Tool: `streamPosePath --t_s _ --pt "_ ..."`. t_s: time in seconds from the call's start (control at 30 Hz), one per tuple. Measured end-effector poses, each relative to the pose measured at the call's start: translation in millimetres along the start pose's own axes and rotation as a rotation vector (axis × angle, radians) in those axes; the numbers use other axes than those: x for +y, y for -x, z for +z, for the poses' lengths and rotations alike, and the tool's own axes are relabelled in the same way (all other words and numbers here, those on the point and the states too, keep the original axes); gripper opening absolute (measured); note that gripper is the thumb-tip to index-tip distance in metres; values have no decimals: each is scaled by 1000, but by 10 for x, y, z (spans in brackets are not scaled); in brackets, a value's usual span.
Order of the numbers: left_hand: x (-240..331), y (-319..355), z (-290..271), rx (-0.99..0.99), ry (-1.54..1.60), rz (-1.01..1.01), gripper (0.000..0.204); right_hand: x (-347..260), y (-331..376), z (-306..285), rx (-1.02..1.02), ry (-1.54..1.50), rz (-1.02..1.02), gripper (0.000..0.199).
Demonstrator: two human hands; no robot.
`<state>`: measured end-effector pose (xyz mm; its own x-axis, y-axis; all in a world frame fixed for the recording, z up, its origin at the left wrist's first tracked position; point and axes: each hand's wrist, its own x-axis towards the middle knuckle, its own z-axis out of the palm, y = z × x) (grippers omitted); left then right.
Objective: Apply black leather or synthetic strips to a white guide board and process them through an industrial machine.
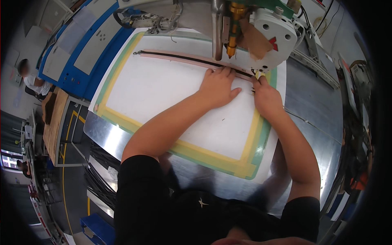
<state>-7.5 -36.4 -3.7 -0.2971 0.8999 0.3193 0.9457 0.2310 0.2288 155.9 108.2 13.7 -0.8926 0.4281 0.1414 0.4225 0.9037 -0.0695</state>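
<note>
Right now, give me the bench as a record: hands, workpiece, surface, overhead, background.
left hand: left hand, spread, fingertips at the strip
right hand: right hand, curled at the strip's right end; grip unclear
workpiece: long black strip with pinkish edges
surface: white sheet, yellow-green tape border
overhead: brass-coloured nozzle, white machine head
background: blue-and-white cabinet

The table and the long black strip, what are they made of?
The table looks like smooth, bare metal: it's grey with bright reflections. The black strip might be fabric or plastic; it looks dull, with little shine, but it's too thin to tell.
</note>
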Motion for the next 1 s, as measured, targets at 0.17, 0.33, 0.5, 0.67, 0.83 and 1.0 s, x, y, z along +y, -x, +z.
streamPosePath --t_s 0.17,0.33,0.5,0.67,0.83,1.0 --pt "-248 90 -220 -51 -35 -93 59 133 143 -74 -5 67 22 44" --pt "-112 26 -144 -52 2 -44 61 395 365 -278 -85 17 145 43" --pt "-16 32 17 16 24 -19 64 439 349 -407 -100 -200 220 38" --pt "14 -29 -11 -3 -37 -23 63 628 342 -361 -29 -344 322 34" --pt "1 -7 -17 3 -32 -10 62 443 210 -270 29 -327 251 28" --pt "1 -14 -29 -11 -17 -19 64 327 114 -134 65 -198 200 19"
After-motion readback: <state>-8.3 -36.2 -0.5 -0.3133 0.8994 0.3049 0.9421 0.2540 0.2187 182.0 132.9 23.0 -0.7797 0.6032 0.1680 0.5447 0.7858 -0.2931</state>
